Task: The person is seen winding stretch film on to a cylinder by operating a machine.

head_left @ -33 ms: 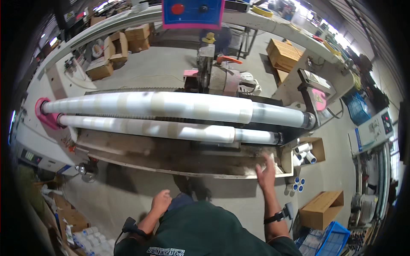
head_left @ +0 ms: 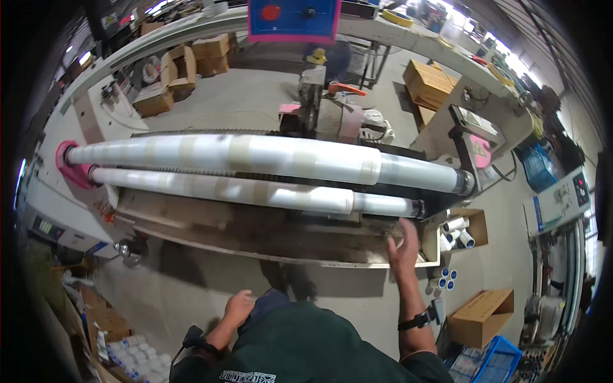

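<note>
We log right hand [head_left: 403,255] empty, fingers [head_left: 409,232] spread, near front roll [head_left: 255,191], presumably end-mounted to turn; left hand [head_left: 239,307] unclear.

The person had on a dark green top [head_left: 313,341] with some white print [head_left: 249,376] partly cut off at the bottom, plus a bit of bluish trousers [head_left: 271,301] peeking out. Left hand [head_left: 239,308] and right hand [head_left: 403,247] were both bare, with dark sleeves [head_left: 424,367] ending short of the wrists. Black straps [head_left: 415,322] went round both arms, each with a chunky little module [head_left: 193,333], and a thin dark cable [head_left: 174,359] ran off the left one.
</note>
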`<move>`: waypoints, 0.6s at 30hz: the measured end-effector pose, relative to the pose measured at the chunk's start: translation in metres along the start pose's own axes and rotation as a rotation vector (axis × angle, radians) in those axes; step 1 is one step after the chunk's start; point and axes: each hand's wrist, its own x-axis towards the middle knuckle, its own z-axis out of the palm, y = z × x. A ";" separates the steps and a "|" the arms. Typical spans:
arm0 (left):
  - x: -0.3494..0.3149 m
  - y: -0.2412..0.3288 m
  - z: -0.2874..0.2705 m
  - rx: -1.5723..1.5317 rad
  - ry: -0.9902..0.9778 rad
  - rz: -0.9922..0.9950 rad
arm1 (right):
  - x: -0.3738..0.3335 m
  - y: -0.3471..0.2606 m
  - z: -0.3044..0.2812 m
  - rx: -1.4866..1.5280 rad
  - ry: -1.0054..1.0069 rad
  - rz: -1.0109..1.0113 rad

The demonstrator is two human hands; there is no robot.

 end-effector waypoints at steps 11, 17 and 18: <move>-0.066 -0.145 0.064 -0.060 0.128 -0.348 | 0.128 -0.051 -0.010 -0.422 -0.058 -0.364; -0.071 -0.143 0.061 -0.335 0.441 -0.399 | 0.161 -0.033 0.017 -0.676 -0.089 -0.399; -0.071 -0.148 0.064 -0.345 0.467 -0.400 | 0.164 -0.031 0.021 -0.666 -0.072 -0.457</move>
